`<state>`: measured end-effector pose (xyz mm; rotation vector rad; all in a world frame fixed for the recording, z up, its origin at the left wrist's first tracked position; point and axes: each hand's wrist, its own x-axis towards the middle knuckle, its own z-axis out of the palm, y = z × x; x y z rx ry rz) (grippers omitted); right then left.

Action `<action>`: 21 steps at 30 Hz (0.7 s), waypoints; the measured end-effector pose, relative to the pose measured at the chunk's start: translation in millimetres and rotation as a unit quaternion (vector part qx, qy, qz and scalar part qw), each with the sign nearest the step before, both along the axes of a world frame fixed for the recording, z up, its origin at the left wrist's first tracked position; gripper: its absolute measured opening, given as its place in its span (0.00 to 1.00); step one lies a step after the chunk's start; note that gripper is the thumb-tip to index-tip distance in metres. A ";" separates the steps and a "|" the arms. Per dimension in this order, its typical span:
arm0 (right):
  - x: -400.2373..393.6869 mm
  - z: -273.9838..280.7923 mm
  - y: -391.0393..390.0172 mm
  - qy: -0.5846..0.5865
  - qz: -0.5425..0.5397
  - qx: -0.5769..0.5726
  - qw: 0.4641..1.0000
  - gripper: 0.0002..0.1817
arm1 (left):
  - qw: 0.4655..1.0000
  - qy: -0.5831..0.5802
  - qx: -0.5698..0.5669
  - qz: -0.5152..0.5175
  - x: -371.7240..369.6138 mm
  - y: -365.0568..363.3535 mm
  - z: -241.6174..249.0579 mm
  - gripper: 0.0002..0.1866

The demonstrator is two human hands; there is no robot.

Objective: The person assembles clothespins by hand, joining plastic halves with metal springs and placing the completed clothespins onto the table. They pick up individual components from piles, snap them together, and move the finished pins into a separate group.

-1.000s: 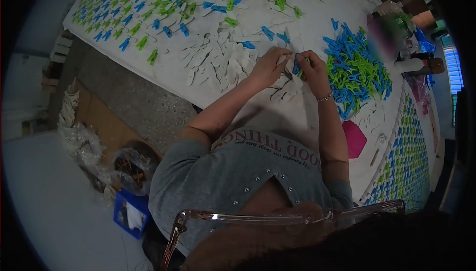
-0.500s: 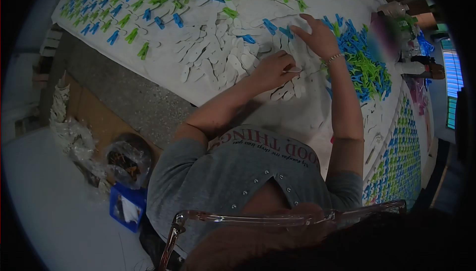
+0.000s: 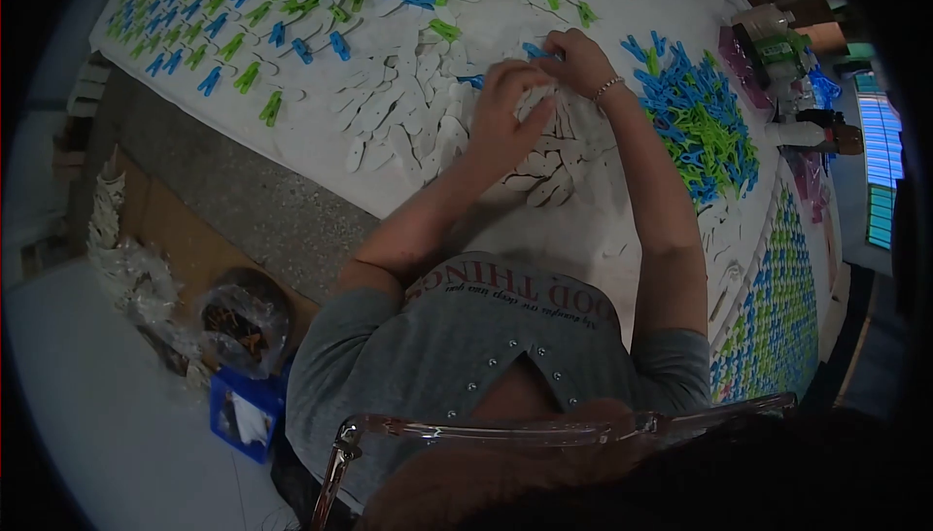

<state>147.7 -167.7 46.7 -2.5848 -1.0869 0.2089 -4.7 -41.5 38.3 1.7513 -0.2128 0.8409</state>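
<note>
My left hand [image 3: 507, 115] is over the right part of a pile of flat, elongated white pieces [image 3: 394, 108]. Its fingers curve toward my right hand and its thumb stands apart from them; I make out nothing held there. My right hand [image 3: 583, 65], with a bracelet at the wrist, has thumb and forefinger pinched at a blue clip [image 3: 535, 50], partly hidden by the fingertips. Another blue clip [image 3: 471, 81] lies on the white pieces beside my left hand. Several more white pieces [image 3: 544, 176] are spread below my hands.
A heap of blue and green clips [image 3: 700, 118] lies right of my right forearm. Rows of clips with white pieces [image 3: 194, 31] cover the far left of the white-covered table [image 3: 301, 142]. Bottles [image 3: 768, 21] stand at the right edge. A blue box [image 3: 243, 414] sits lower left.
My left hand has moved up toward my right hand, and the white piece it pinched no longer shows in it. My right hand has closed its fingers and shifted left. The view has turned slightly.
</note>
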 end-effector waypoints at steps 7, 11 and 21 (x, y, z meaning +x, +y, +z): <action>-83.7 56.3 -13.8 -0.104 0.079 0.177 0.976 0.10 | 0.965 0.250 0.025 -0.071 28.5 29.1 15.9 0.15; -87.4 40.8 -33.0 -0.104 0.023 0.169 0.980 0.09 | 0.925 0.179 -0.315 -0.113 44.0 34.5 28.6 0.17; -104.8 46.5 -39.8 0.361 -0.204 0.669 0.617 0.06 | 0.922 0.330 -0.105 -0.176 0.8 -42.1 19.9 0.19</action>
